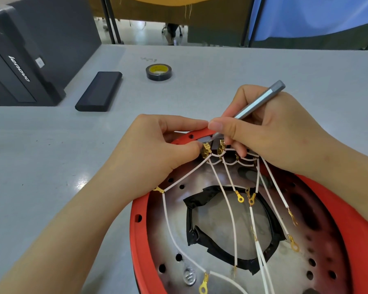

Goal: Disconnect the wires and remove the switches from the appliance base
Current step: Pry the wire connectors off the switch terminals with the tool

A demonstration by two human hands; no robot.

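red base (348, 219) under hands: left (157, 151) pinching switch (206, 143), right (268, 128) gripping screwdriver (261, 98)

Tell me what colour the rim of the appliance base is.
Red-orange, seen clearly in the head view: the appliance base rim rings a silvery metal inside.

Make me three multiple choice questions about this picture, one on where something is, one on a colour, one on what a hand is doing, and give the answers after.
1. Where does the roll of tape lie?
A. inside the base
B. on the table beyond the hands
C. on the black case

2. What colour is the rim of the appliance base?
A. red
B. blue
C. green

3. What is the right hand doing?
A. resting flat on the table
B. lifting the tape
C. holding a grey tool

Answers: 1 B, it sits on the grey table past both hands. 2 A, the rim is red. 3 C, its fingers curl round the tool's handle.
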